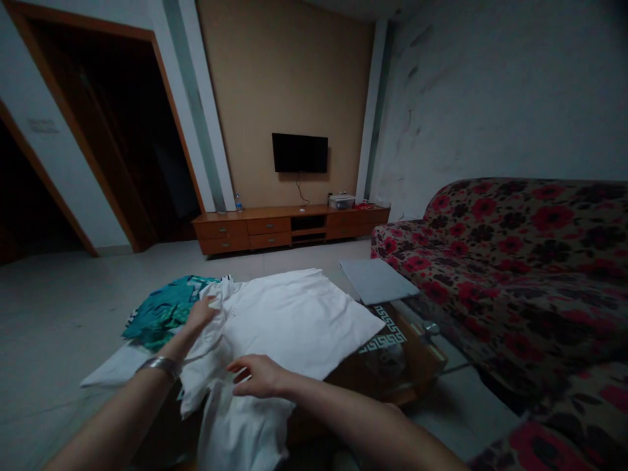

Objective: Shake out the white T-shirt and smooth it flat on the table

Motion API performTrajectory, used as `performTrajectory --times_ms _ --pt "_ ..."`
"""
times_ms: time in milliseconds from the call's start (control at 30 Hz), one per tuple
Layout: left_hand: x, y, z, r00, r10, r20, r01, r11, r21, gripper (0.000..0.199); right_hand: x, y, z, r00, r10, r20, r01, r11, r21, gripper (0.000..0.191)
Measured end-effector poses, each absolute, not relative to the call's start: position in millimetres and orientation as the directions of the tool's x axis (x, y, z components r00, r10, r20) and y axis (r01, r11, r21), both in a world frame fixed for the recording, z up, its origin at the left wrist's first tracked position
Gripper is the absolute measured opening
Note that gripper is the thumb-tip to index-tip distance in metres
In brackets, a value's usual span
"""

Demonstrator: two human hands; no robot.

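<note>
A white garment (pixel 294 320) lies spread over a low table, its body flat and its left part bunched, with a sleeve-like piece hanging over the near edge. On the bunched part rests my left hand (pixel 203 314), a metal bracelet on its wrist; its fingertips are lost against the cloth. Just over the near side of the garment is my right hand (pixel 260 376), fingers curved and apart, with nothing visible between them. Left of the white garment lies a crumpled teal patterned cloth (pixel 164 311).
A grey folded item (pixel 377 281) lies on the table's far right, near its glass edge (pixel 432 327). A floral sofa (pixel 490 248) stands on the right. Beyond the table are a wooden cabinet (pixel 269 229) and a wall television (pixel 300 154).
</note>
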State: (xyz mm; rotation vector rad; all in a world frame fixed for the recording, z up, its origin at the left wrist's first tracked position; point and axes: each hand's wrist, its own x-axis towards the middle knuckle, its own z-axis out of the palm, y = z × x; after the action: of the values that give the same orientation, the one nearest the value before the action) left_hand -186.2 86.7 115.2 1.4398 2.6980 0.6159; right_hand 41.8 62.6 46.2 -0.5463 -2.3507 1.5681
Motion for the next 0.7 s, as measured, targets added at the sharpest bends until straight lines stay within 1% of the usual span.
performTrajectory --times_ms 33,67,100,133,200,233,267,300,400,467,533,600,700 --pt "-174.4 84.6 96.5 -0.538 0.834 0.119 0.810 0.472 0.348 0.037 43.3 70.2 35.8 -0.905 0.426 -0.012 0.180 0.358 -0.916 0.046" --pt "-161.8 81.5 77.4 -0.493 0.867 0.075 0.828 0.441 0.346 0.037 48.9 81.1 27.2 -0.897 0.442 -0.021 0.204 0.372 -0.906 0.043" --pt "-149.0 77.3 58.5 -0.448 0.894 0.027 0.843 0.412 0.345 0.034 58.1 95.2 20.5 -0.872 0.489 -0.023 0.242 0.390 -0.888 0.037" --pt "-136.5 72.2 40.4 -0.365 0.931 -0.032 0.869 0.353 0.347 0.033 70.3 112.1 15.3 -0.825 0.565 -0.028 0.310 0.411 -0.857 0.032" --pt "-115.1 60.5 9.6 -0.160 0.965 -0.205 0.927 0.219 0.306 0.037 102.1 151.0 8.4 -0.674 0.737 -0.053 0.519 0.421 -0.744 0.027" --pt "-106.9 54.9 -1.9 -0.094 0.957 -0.274 0.946 0.171 0.274 0.041 120.8 170.7 5.6 -0.569 0.820 -0.065 0.643 0.394 -0.656 0.026" --pt "-100.7 50.2 -10.3 -0.060 0.941 -0.334 0.963 0.143 0.228 0.047 140.6 189.1 2.6 -0.475 0.877 -0.071 0.725 0.344 -0.596 0.028" --pt "-96.2 46.7 -15.8 -0.063 0.926 -0.372 0.975 0.136 0.175 0.054 161.0 205.3 -0.8 -0.398 0.914 -0.077 0.781 0.294 -0.551 0.029" --pt "-89.9 44.0 -19.2 -0.122 0.907 -0.402 0.989 0.145 0.027 0.065 218.3 235.6 -14.8 -0.172 0.977 -0.127 0.902 0.105 -0.418 0.033" --pt "-88.5 46.2 -17.2 -0.117 0.913 -0.391 0.992 0.127 -0.001 0.065 247.1 243.0 -25.9 -0.018 0.988 -0.153 0.951 -0.030 -0.309 0.034" --pt "-87.7 48.5 -16.5 -0.103 0.918 -0.383 0.994 0.110 -0.005 0.064 265.2 246.1 -35.8 0.093 0.983 -0.159 0.968 -0.127 -0.217 0.036" --pt "-87.2 49.6 -18.2 -0.113 0.921 -0.373 0.993 0.120 -0.004 0.063 273.0 249.2 -43.5 0.142 0.976 -0.162 0.973 -0.168 -0.159 0.038" --pt "-87.8 49.0 -22.9 -0.116 0.924 -0.364 0.992 0.127 0.007 0.063 272.4 256.7 -51.5 0.146 0.971 -0.192 0.978 -0.171 -0.121 0.039"
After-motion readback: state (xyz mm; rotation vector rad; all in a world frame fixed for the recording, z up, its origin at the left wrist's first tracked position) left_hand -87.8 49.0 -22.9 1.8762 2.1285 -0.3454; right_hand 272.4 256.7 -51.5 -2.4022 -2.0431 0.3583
